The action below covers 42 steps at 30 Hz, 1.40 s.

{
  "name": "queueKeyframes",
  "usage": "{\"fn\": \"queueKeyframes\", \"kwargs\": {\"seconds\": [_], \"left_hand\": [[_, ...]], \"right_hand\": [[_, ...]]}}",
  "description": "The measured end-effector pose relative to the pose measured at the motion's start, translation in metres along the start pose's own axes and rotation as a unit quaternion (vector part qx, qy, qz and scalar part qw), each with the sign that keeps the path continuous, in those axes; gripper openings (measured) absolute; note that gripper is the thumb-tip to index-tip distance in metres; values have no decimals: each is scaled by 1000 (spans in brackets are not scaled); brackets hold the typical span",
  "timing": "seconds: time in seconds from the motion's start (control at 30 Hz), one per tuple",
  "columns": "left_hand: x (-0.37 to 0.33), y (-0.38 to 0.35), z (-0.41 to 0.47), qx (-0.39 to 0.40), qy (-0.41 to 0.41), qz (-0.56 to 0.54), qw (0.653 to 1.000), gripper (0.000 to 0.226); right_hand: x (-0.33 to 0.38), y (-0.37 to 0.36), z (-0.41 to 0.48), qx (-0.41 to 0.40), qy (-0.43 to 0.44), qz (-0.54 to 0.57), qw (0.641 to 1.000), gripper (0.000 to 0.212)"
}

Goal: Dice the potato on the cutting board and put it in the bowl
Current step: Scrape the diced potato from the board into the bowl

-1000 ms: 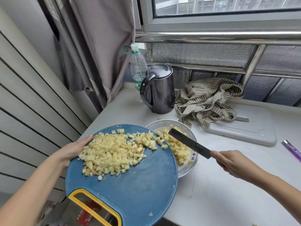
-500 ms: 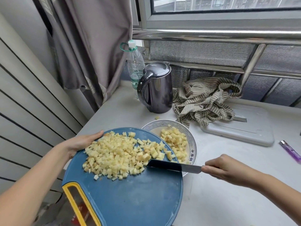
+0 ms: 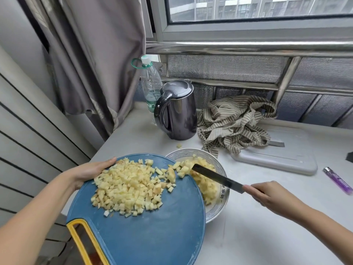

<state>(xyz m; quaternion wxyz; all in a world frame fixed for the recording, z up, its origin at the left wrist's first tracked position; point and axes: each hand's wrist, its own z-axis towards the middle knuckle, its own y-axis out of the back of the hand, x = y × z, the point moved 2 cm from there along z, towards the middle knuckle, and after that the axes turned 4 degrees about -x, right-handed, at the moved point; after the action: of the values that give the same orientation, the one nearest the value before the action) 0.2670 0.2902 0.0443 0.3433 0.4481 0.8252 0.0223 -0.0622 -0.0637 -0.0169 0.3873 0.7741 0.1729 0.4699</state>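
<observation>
Overhanging bowl (image 3: pixel 215 214) rim, cutting board (image 3: pixel 152 236) clasped by left grip (image 3: pixel 89 172); right grip (image 3: pixel 267 194) clasps knife (image 3: pixel 215 177).

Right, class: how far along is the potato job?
Done: potato is diced; some cubes lie in the patterned white bowl. In hand: the left hand holds the round blue plastic cutting board over the bowl's rim, the right hand grips the dark-bladed knife over the bowl. Left: the large pile of pale potato cubes on the board.
</observation>
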Motion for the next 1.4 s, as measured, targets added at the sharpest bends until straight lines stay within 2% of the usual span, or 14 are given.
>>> {"fn": "queueKeyframes", "kwargs": {"seconds": [0.1, 0.2, 0.33, 0.43, 0.5, 0.6, 0.77, 1.03, 1.17, 1.3, 1.4], "left_hand": [[-5, 6, -1, -11, -3, 34, 999, 60], [-11, 0, -6, -11, -2, 34, 999, 52], [-19, -11, -8, -18, 6, 61, 998, 49], [-19, -15, -6, -21, 10, 84, 996, 65], [-20, -20, -6, -5, 12, 81, 997, 69], [-23, -29, -10, 12, -1, 78, 997, 60], [-24, -27, -13, 19, -18, 94, 995, 67], [-12, -19, -3, -1, -13, 49, 999, 68], [-14, -13, -4, -12, -8, 26, 1000, 52], [-16, -12, -10, -3, 0, -4, 1000, 50], [-13, -11, -8, -15, 4, -30, 999, 51]], "right_hand": [[3, 4, -2, -14, 21, 16, 1000, 67], [22, -1, -8, 19, 88, 47, 995, 69], [48, -21, -11, 87, 190, -7, 978, 71], [54, -36, -14, 100, 220, -53, 969, 73], [51, -41, -17, 92, 213, -62, 971, 72], [40, -43, -21, 69, 182, -54, 979, 69], [17, -43, -26, 31, 93, -3, 995, 86], [6, -24, -18, -50, -7, 57, 997, 92], [7, -10, -17, -53, -34, 40, 997, 64], [19, -2, -20, -60, -27, 52, 997, 63], [45, -6, -30, -43, 25, 77, 996, 57]]}}
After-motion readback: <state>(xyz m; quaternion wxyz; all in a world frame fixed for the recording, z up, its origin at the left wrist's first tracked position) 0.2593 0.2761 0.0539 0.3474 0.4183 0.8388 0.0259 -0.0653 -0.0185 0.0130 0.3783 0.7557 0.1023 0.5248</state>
